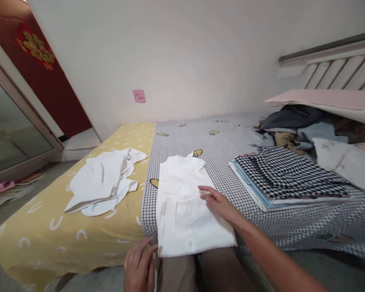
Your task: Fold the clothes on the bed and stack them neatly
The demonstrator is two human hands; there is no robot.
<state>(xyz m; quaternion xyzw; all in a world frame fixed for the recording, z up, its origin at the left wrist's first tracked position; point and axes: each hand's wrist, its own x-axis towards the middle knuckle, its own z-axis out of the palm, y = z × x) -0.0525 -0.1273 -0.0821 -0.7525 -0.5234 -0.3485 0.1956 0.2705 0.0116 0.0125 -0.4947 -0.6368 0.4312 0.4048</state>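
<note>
A white shirt (182, 211), folded into a long rectangle, lies at the bed's front edge, its near end reaching over my knees. My right hand (220, 205) rests over the shirt's right side, fingers apart and holding nothing. Beside the shirt's near left corner is my left hand (139, 265), with its fingers slightly bent and reaching to the cloth's edge. No grip shows there, though the underside of that hand is hidden. Another white garment (99, 180) lies loosely spread on the yellow sheet to the left.
The bed has a yellow sheet (88, 239) on the left and a checked sheet (185, 134) on the right. To the right sit a stack of folded clothes (288, 174) and a loose clothes heap (304, 125) under a pink board (325, 98). A wall stands behind.
</note>
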